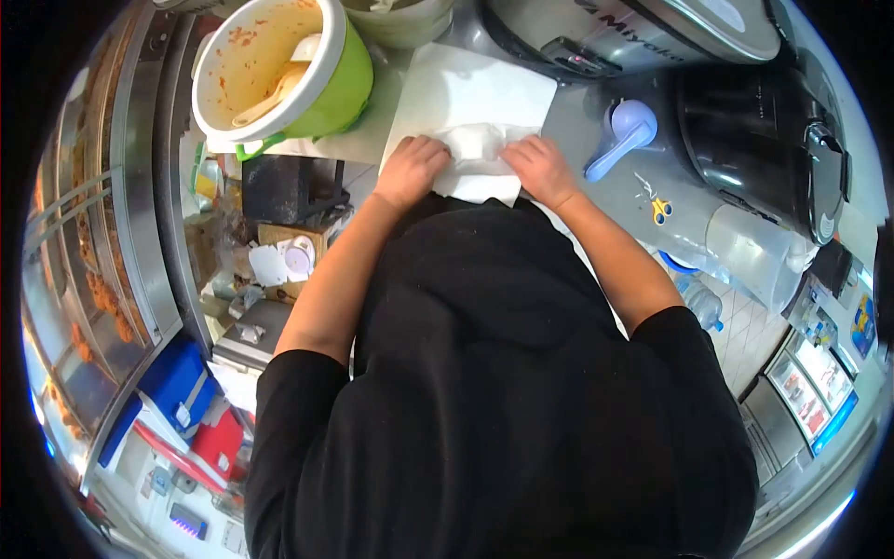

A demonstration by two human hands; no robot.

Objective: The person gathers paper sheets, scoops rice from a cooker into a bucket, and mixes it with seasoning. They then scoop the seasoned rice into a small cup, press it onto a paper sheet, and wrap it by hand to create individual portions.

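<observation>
At upper centre, left hand (414,171) and right hand (543,170) grasped a white packet (475,144), fingers curled; uneven tugging risked tears.

The tabletop (582,121) is brightly lit, and the white paper (480,74) just beyond the left hand (410,170) and right hand (545,172) is nearly washed out. Glare is reflected by the black appliance (745,130) to the right of the right hand. Fabric detail in the black shirt (549,391) is largely lost. Far left of the left hand, the display case (140,214) is bowed by wide-angle distortion; the corners are blackened.
</observation>
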